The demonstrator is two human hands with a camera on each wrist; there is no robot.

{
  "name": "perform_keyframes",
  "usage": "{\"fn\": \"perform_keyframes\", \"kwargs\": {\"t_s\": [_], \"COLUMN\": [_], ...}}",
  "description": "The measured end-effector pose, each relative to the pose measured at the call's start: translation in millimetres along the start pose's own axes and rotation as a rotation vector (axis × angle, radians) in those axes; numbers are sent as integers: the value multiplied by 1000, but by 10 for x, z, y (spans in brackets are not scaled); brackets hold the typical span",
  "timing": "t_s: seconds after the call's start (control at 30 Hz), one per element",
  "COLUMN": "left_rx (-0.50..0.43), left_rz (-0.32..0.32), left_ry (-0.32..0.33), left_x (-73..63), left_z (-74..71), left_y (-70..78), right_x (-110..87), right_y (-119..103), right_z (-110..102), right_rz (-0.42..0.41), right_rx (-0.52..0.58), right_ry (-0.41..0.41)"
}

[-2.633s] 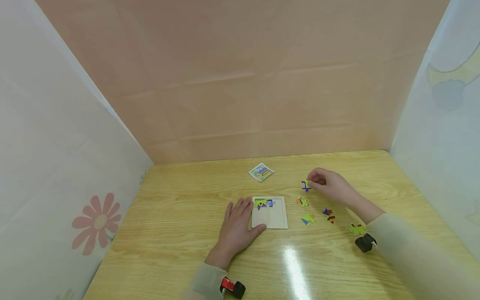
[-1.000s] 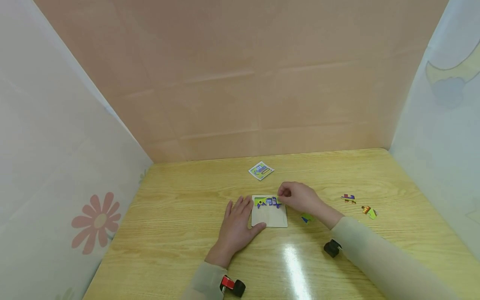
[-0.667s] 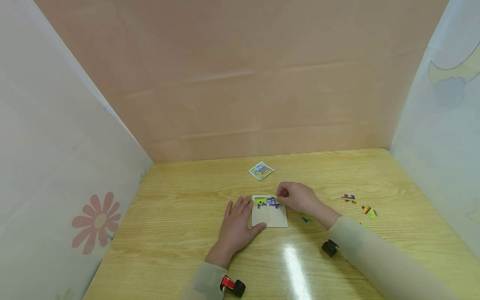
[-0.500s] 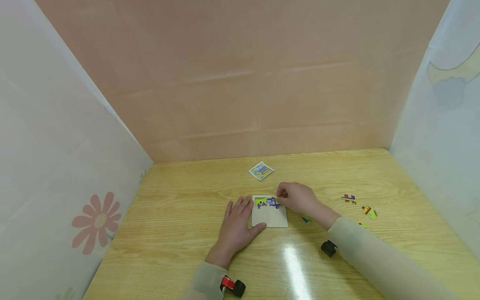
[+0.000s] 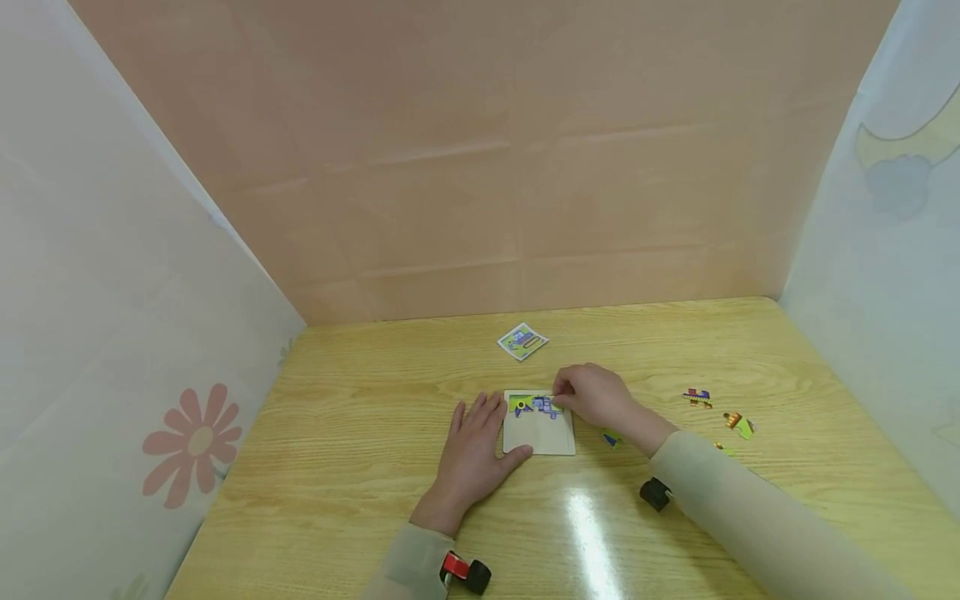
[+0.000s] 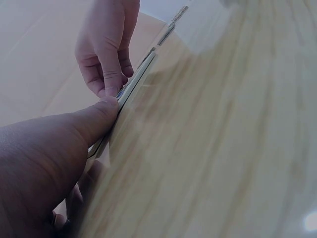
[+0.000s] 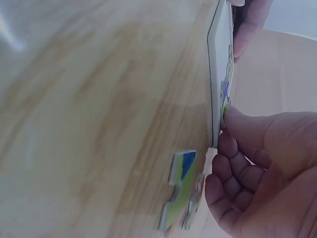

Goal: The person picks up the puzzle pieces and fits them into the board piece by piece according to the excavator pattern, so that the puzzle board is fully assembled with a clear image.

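Observation:
A square pale puzzle tray (image 5: 538, 437) lies on the wooden table, with puzzle pieces (image 5: 522, 405) in a row along its top edge. They show green, yellow and purple parts of a vehicle picture. My left hand (image 5: 474, 462) rests along the tray's left side, fingers spread, thumb on its lower edge. At the upper right corner, my right hand (image 5: 597, 395) pinches a green and purple puzzle piece (image 7: 225, 106) between thumb and index finger. It sits beside the other pieces in the row, partly hidden by the fingertips.
Loose puzzle pieces lie to the right: a red and purple piece (image 5: 697, 397), an orange and green piece (image 5: 741, 425), and a blue and green piece (image 5: 611, 437) by the right wrist. A picture card (image 5: 522, 342) lies behind the tray.
My right hand has carried a puzzle piece leftward from the loose pieces to the tray's upper right, then shifted it slightly against the row. My left hand has stayed in place.

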State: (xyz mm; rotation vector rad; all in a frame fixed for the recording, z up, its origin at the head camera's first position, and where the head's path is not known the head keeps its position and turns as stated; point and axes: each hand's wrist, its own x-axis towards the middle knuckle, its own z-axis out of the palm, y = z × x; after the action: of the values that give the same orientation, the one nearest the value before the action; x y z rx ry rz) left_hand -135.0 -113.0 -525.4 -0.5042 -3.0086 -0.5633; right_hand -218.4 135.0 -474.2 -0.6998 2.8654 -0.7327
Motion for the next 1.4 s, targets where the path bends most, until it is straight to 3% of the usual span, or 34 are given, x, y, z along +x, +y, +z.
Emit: {"fn": "perform_keyframes", "kwargs": {"t_s": [0.67,0.9,1.2,1.4], "left_rx": [2,-11,-27,-16], "left_rz": [4,-9,10,-5], "left_ry": [7,-6,23,-2], "left_x": [-2,-3,-20,-9], "left_z": [14,7,9,10], "left_y": [-6,5,-7,-13], "right_x": [68,55,48,67], "right_y": [-2,-19,-35,-12], "right_z": [-20,-25,-25,-10], "right_rz": [16,23,29,26], "right_rx": [-38,-31,-6,11], "right_ry": [-27,-34,-54,-62]}}
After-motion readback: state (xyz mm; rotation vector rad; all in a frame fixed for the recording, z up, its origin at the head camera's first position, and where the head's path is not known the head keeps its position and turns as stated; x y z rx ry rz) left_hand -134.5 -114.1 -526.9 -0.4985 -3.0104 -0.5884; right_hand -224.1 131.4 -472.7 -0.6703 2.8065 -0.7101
